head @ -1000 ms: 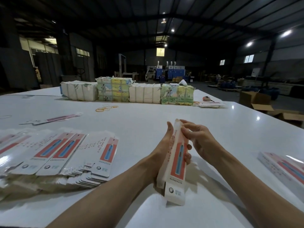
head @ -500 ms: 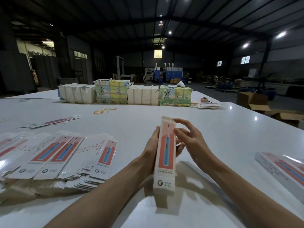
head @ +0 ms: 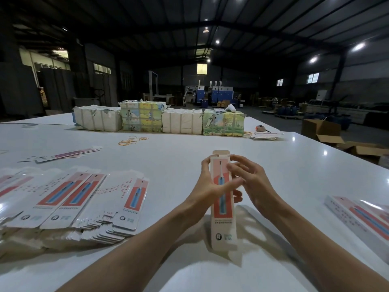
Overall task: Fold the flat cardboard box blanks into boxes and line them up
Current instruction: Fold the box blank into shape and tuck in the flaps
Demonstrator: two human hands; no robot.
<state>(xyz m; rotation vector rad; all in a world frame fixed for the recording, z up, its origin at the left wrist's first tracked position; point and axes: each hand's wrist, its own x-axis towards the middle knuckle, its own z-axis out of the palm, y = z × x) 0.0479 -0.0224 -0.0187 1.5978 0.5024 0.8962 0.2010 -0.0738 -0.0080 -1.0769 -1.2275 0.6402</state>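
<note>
Currently left hand (head: 207, 183) wraps the box (head: 223, 220) mid-length, thumb across the front. Right hand (head: 251, 182) curls at its upper right edge, pinch unclear. Box is roughly upright between both hands over the surface (head: 189, 150). Its top flap (head: 220, 153) is open, nearest the right fingers. Flat blanks (head: 84, 197) lie left.

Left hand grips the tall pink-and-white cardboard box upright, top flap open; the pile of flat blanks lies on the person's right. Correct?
No: the head view shows the pile of flat pink-and-white cardboard blanks on their left. The left hand grips the tall pink-and-white cardboard box upright, top flap open.
</note>
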